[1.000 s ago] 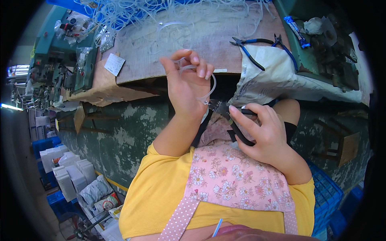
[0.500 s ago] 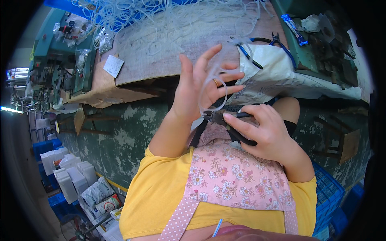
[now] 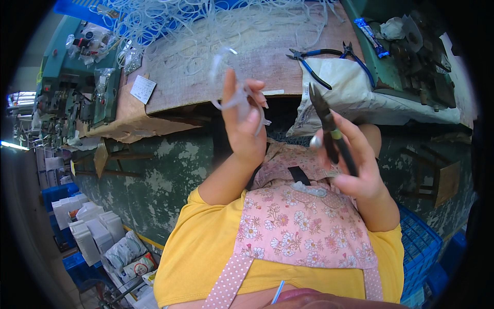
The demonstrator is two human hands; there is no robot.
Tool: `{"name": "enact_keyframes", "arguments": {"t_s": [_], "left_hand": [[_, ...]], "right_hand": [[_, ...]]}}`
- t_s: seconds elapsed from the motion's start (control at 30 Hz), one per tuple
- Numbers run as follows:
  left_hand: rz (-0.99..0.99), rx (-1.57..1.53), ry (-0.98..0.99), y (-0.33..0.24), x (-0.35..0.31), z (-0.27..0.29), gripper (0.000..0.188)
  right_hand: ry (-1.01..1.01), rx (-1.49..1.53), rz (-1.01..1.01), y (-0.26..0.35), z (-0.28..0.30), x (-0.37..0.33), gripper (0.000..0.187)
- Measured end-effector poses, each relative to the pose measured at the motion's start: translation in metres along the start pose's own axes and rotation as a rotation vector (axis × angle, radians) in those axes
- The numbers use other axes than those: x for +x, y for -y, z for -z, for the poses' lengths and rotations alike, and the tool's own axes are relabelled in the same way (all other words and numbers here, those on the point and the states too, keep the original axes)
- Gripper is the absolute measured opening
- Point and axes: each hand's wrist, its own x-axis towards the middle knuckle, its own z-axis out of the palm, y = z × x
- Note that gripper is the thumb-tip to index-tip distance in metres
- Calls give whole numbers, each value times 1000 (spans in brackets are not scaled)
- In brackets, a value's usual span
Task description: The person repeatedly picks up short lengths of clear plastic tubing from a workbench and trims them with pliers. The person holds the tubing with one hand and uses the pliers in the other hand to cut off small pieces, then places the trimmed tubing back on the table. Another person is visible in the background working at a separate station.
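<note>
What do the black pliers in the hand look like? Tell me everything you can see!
The black pliers have a dark, metal-looking head, narrowing to a pointed tip, and two black handles that look coated. A small yellow-green patch shows near the joint. They tilt, tip up and a little left in the picture, handles slanting down into the right hand, which grips them in front of the apron. Nothing else visibly touches them. Whether their tips quite meet is hard to tell.

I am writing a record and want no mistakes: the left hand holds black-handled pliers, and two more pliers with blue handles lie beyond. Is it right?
Not quite: in the head view, the right hand holds the black-handled pliers. Two more pliers with blue handles do lie beyond.
</note>
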Motion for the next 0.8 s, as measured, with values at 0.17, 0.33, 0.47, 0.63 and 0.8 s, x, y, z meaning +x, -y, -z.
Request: {"name": "enact_keyframes", "arguments": {"t_s": [0.17, 0.33, 0.47, 0.63, 0.8], "left_hand": [[218, -601, -72, -23, 14, -3, 76], [175, -617, -70, -30, 10, -4, 76], [150, -613, -66, -31, 10, -4, 75], [138, -574, -71, -32, 9, -5, 76], [142, -575, -81, -33, 8, -6, 75]], "right_hand": [[-86, -982, 299, -6, -12, 3, 73], [-9, -1164, 289, -8, -21, -1, 67], [38, -1198, 261, -6, -22, -2, 75], [42, -1214, 262, -5, -23, -1, 76], [24, -1231, 275, -10, -22, 0, 72]]}}
